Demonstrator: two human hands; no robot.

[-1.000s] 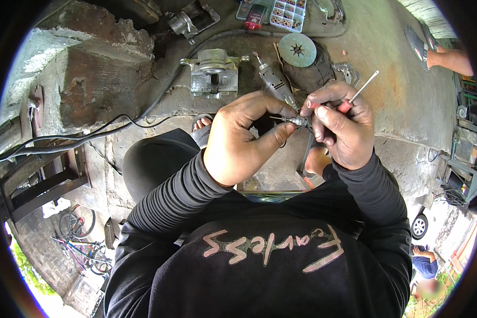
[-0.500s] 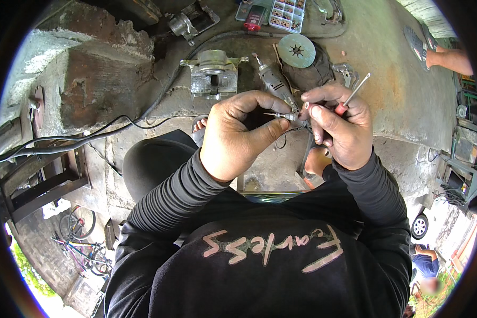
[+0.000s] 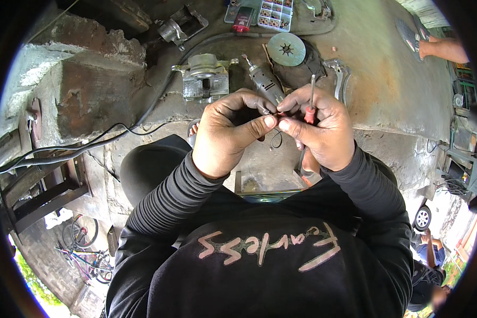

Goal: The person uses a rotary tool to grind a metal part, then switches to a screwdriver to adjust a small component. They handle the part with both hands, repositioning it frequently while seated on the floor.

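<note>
My left hand point(image 3: 225, 130) pinches a small metal piece point(image 3: 264, 110) between thumb and forefinger; fingertips cover most of it. My right hand point(image 3: 320, 127) holds a red-handled screwdriver point(image 3: 310, 112) tucked among its fingers, shaft pointing up. Its thumb and forefinger meet around something small and reddish, too covered to name, and the two hands' fingertips touch or nearly touch. Just beyond the hands lies a grey rotary tool point(image 3: 265, 82) with a small bit on its far end. To its left a metal brake caliper point(image 3: 206, 79) rests on the concrete ledge.
A round greenish disc point(image 3: 286, 49) sits on dark cloth point(image 3: 314, 63). Behind are a compartment box point(image 3: 274, 15) of small parts, a red-and-dark case point(image 3: 243, 19) and another metal caliper part point(image 3: 180, 27). A metal bracket point(image 3: 339, 77) lies right. Black cables point(image 3: 90, 146) run left. Other people are at right.
Both hands have come closer together, the right one moving left. The screwdriver has swung from slanting right to nearly upright. The view has shifted slightly.
</note>
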